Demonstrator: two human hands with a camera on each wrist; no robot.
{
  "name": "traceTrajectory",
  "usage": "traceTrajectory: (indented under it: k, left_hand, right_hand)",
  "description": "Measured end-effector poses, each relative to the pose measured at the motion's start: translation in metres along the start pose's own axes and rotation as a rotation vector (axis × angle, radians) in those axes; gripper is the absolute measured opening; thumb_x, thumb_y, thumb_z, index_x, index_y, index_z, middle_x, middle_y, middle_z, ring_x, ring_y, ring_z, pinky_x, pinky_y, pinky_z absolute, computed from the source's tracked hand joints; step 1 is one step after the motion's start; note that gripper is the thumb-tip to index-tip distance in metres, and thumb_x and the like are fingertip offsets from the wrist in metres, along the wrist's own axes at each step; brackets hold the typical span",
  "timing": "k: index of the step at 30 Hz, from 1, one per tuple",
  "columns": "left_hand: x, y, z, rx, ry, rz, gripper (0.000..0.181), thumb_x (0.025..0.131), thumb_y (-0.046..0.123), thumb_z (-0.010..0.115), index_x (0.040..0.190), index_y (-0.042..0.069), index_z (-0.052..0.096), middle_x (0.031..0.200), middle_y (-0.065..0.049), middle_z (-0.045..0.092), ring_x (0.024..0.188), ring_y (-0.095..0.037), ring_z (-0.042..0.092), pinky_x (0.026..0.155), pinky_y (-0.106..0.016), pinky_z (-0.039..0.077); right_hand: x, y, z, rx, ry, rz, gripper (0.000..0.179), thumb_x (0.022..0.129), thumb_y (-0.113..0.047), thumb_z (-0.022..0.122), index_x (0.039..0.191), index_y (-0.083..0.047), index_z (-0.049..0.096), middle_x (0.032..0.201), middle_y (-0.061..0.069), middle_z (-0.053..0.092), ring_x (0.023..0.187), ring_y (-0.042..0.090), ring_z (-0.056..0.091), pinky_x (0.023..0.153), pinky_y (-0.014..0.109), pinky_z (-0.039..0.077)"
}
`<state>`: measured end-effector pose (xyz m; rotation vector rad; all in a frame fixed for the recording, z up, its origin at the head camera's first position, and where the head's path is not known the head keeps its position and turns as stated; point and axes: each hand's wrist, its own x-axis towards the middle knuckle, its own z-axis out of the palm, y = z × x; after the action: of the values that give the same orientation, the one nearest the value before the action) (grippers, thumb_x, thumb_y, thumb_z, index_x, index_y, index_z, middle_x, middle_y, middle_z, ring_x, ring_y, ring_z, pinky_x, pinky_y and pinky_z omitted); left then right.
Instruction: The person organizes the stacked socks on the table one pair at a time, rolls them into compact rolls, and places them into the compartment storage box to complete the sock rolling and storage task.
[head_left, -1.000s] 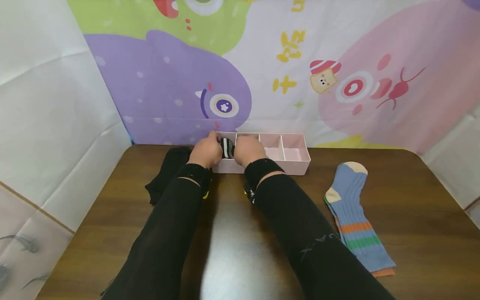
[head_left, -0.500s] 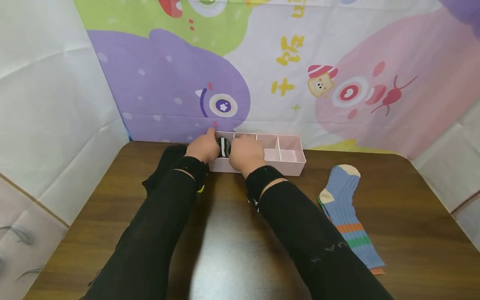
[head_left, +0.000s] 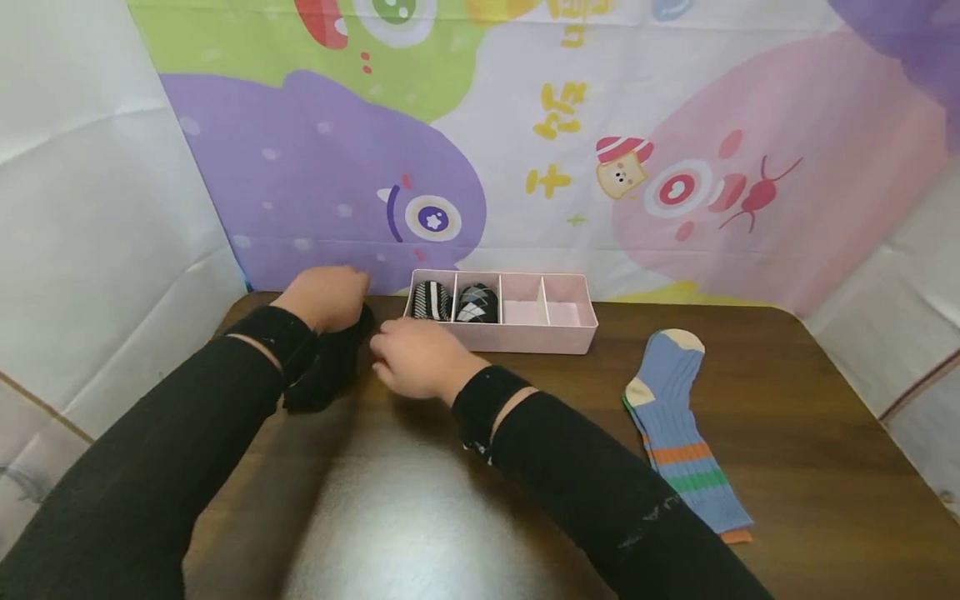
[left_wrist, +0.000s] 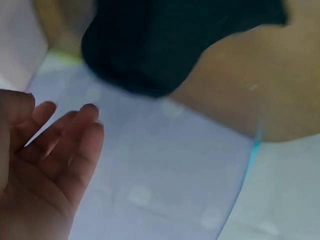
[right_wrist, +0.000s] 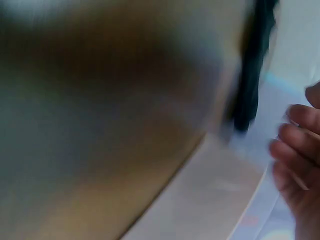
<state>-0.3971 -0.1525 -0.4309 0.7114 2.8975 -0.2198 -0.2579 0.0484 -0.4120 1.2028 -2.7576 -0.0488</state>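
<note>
My left hand (head_left: 326,298) hovers over the black sock (head_left: 330,371), which lies left of the box and is partly hidden by the hand and sleeve. In the left wrist view its fingers are loosely bent and apart from the black sock (left_wrist: 170,50). My right hand (head_left: 423,358) is just in front of the box's left end, reaching toward the sock. Its relaxed fingers (right_wrist: 290,150) hold nothing in the right wrist view. Inside the pink divided box (head_left: 525,338), a rolled striped sock (head_left: 432,301) fills the leftmost compartment and a rolled argyle sock (head_left: 477,303) the one beside it.
A pair of blue socks (head_left: 671,408) with orange and green stripes lies flat on the brown table (head_left: 817,467) at the right. Behind the box rises a cartoon-printed curtain (head_left: 540,225). White sheeting (head_left: 105,217) stands along the left side.
Both hands have come out of the box and moved left, the left one to above the black sock. The rolled argyle sock now shows in the second compartment.
</note>
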Motion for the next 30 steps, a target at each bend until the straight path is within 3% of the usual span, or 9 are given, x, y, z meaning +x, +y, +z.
traceTrajectory:
  k: [2, 3, 6, 9, 14, 18, 22, 30]
  left_hand:
    - [-0.060, 0.034, -0.030, 0.009, -0.008, 0.076, 0.034, 0.098, 0.016, 0.049, 0.127, 0.001, 0.056, 0.123, -0.020, 0.059, 0.113, -0.038, 0.056, 0.094, -0.055, 0.046]
    - [-0.079, 0.043, -0.037, 0.002, -0.047, 0.099, 0.038, 0.099, 0.016, 0.048, 0.133, -0.001, 0.052, 0.130, -0.020, 0.055, 0.121, -0.037, 0.052, 0.099, -0.053, 0.044]
    - [-0.096, 0.052, -0.029, 0.042, -0.071, 0.080, 0.049, 0.097, 0.019, 0.057, 0.140, -0.002, 0.045, 0.137, -0.025, 0.049, 0.127, -0.043, 0.045, 0.103, -0.055, 0.039]
    - [-0.095, 0.046, -0.009, 0.063, -0.082, 0.053, 0.058, 0.095, 0.019, 0.062, 0.145, -0.001, 0.041, 0.145, -0.026, 0.043, 0.134, -0.044, 0.037, 0.108, -0.057, 0.031]
    - [-0.090, 0.036, 0.014, 0.053, -0.154, 0.078, 0.068, 0.090, 0.018, 0.069, 0.147, -0.002, 0.039, 0.152, -0.028, 0.032, 0.139, -0.045, 0.028, 0.112, -0.059, 0.024]
    - [-0.093, 0.034, 0.015, 0.015, -0.175, 0.059, 0.065, 0.091, 0.012, 0.067, 0.148, -0.001, 0.037, 0.153, -0.028, 0.028, 0.138, -0.046, 0.029, 0.110, -0.059, 0.027]
    - [-0.101, 0.042, 0.010, 0.000, -0.188, 0.038, 0.062, 0.094, 0.012, 0.063, 0.148, -0.001, 0.036, 0.154, -0.028, 0.028, 0.138, -0.045, 0.029, 0.108, -0.059, 0.029]
    - [-0.123, 0.072, 0.018, -0.027, -0.164, 0.055, 0.059, 0.094, 0.018, 0.063, 0.146, -0.001, 0.041, 0.151, -0.027, 0.034, 0.137, -0.043, 0.034, 0.107, -0.058, 0.033]
  right_hand:
    - [0.000, -0.020, 0.006, 0.017, -0.128, -0.027, 0.042, 0.096, -0.048, 0.052, 0.122, -0.017, 0.061, 0.119, 0.001, 0.056, 0.113, 0.019, 0.054, 0.097, 0.033, 0.044]
    - [0.000, -0.030, 0.009, 0.019, -0.188, -0.027, 0.054, 0.095, -0.054, 0.051, 0.134, -0.017, 0.055, 0.133, 0.003, 0.051, 0.124, 0.020, 0.048, 0.103, 0.033, 0.040]
    - [0.000, -0.052, 0.018, 0.015, -0.310, 0.005, 0.084, 0.089, -0.071, 0.045, 0.155, -0.021, 0.029, 0.160, 0.003, 0.022, 0.146, 0.019, 0.020, 0.116, 0.036, 0.024]
    - [0.001, -0.068, 0.025, 0.003, -0.363, 0.017, 0.091, 0.085, -0.079, 0.040, 0.157, -0.026, 0.018, 0.164, -0.005, 0.005, 0.149, 0.014, 0.004, 0.119, 0.039, 0.015]
    - [0.008, -0.085, 0.028, 0.058, -0.386, 0.028, 0.090, 0.083, -0.080, 0.044, 0.154, -0.027, 0.030, 0.161, -0.010, 0.018, 0.147, 0.009, 0.010, 0.118, 0.040, 0.016]
    - [0.013, -0.090, 0.023, 0.102, -0.385, 0.048, 0.092, 0.082, -0.080, 0.046, 0.154, -0.025, 0.030, 0.156, -0.009, 0.030, 0.144, 0.007, 0.022, 0.116, 0.036, 0.024]
    - [0.009, -0.089, 0.019, 0.114, -0.394, 0.048, 0.090, 0.082, -0.079, 0.046, 0.153, -0.026, 0.032, 0.154, -0.010, 0.033, 0.141, 0.008, 0.028, 0.113, 0.038, 0.028]
    - [-0.030, -0.086, 0.018, 0.180, -0.366, -0.020, 0.081, 0.085, -0.077, 0.046, 0.146, -0.022, 0.046, 0.149, -0.006, 0.042, 0.135, 0.014, 0.041, 0.108, 0.041, 0.037]
